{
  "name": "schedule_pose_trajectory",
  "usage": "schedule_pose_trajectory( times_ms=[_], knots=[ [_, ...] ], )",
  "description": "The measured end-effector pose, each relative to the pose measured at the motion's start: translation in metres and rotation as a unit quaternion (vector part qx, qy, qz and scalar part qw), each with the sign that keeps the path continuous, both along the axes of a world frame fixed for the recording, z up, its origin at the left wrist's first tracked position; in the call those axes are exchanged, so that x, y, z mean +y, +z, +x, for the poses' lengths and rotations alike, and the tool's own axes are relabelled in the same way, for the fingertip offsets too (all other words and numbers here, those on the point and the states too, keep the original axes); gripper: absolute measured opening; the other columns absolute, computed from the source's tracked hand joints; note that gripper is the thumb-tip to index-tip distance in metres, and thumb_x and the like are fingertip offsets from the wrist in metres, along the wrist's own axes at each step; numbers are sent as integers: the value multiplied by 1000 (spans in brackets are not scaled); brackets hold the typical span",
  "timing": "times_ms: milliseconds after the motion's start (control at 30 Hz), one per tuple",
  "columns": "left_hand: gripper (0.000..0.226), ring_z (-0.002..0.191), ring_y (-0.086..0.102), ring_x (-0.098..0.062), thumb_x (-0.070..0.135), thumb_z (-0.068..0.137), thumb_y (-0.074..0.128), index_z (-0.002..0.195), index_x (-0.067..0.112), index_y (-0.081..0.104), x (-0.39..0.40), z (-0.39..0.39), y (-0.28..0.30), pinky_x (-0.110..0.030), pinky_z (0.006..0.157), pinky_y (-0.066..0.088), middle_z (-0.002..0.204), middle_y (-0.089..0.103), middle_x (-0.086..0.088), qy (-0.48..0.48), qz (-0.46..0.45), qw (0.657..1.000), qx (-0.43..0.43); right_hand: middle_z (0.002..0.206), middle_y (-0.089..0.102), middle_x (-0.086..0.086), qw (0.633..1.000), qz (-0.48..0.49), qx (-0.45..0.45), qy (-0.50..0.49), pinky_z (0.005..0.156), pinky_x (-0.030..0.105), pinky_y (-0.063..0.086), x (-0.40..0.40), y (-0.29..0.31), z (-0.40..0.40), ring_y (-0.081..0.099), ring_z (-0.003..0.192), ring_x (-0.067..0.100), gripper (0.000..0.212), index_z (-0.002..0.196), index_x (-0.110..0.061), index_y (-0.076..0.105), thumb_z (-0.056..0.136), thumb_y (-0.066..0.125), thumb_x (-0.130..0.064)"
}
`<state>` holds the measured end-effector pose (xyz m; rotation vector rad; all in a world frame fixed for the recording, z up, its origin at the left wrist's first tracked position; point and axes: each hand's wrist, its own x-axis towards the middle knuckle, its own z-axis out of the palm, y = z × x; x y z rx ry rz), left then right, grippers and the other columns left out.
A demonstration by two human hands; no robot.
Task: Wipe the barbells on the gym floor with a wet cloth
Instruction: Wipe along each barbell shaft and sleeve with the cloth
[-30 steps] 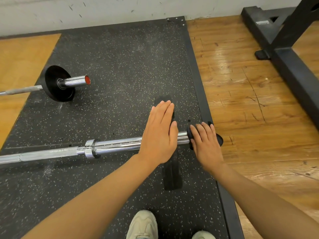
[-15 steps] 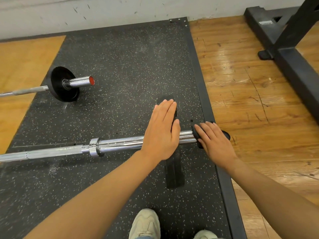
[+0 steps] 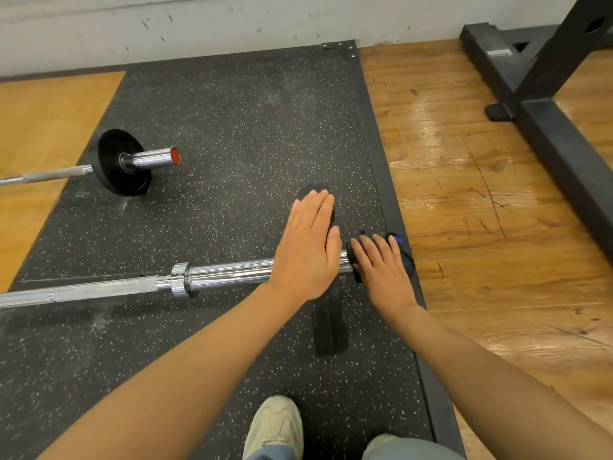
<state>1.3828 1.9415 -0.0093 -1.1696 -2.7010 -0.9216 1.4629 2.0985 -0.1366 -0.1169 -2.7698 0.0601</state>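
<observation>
From the head view, the left hand [image 3: 306, 245] lies flat with straight fingers on the chrome sleeve of the near barbell [image 3: 212, 276], which stretches away to that hand's left across the speckled rubber mat [image 3: 232, 127]. Under the same hand a black plate [image 3: 330, 327] stands on edge. Just to its right, the right hand [image 3: 384, 272] rests with relaxed, spread fingers on a dark cloth [image 3: 406, 260] at the bar's end. Well beyond the left hand, up and to the left, lies a second barbell [image 3: 146, 160] with a small black disc. Below both hands, a pale shoe [image 3: 277, 426] shows
</observation>
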Motion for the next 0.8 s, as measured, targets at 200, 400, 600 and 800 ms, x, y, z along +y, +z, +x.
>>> schedule_pose_trajectory(
  times_ms=[200,400,600,800],
  knots=[
    [62,147,23,-26,34,98,22,148,-2,36,-3,-1,3,-35,123,6,154,35,-13,-11,-30,999,7,133,58,16,997,-3,-62,38,114,55,31,-18,7,-4,53,124,40,91,143,-6,35,65,81,2],
    [67,147,24,-24,44,99,19,148,1,36,-4,-5,7,-31,123,5,155,36,-11,-14,-61,998,25,120,60,12,994,49,-56,76,105,51,45,5,30,11,60,109,34,75,136,-7,50,68,80,0],
    [77,146,26,-24,53,97,10,148,1,37,-5,-7,16,-33,123,7,155,37,-12,-18,-86,996,25,108,62,12,995,65,16,77,89,39,38,25,57,33,60,94,31,36,132,-8,48,103,38,-26],
    [80,142,32,-24,54,96,9,143,-1,44,-25,-5,23,-33,123,9,150,43,-12,-10,-101,994,28,101,62,10,993,57,69,76,80,32,35,24,98,42,55,86,27,37,125,-7,56,101,39,-29]
  ],
)
